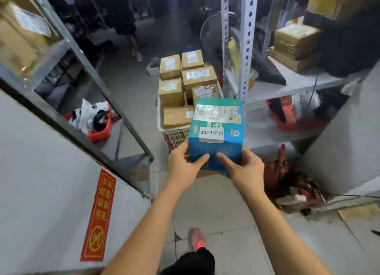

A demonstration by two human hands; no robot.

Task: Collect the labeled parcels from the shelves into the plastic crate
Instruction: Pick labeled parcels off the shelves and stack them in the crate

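I hold a blue-green carton [216, 134] with a shipping label and a white sticker in front of me, in the air. My left hand [183, 165] grips its lower left corner, thumb across the near face. My right hand [244, 169] grips the lower right corner the same way. Just beyond the carton stands the white plastic crate [174, 134] on the floor, piled with several brown labeled parcels [185, 85]. More taped brown parcels [294, 44] lie on the right shelf.
A grey metal shelf [292, 83] with a perforated post [246, 48] stands at right, a red basket [287, 114] beneath it. Left shelving [86, 69] holds a red tub of bags [96, 124]. A floor fan [213, 38] stands behind the crate. Red clutter [287, 178] lies lower right.
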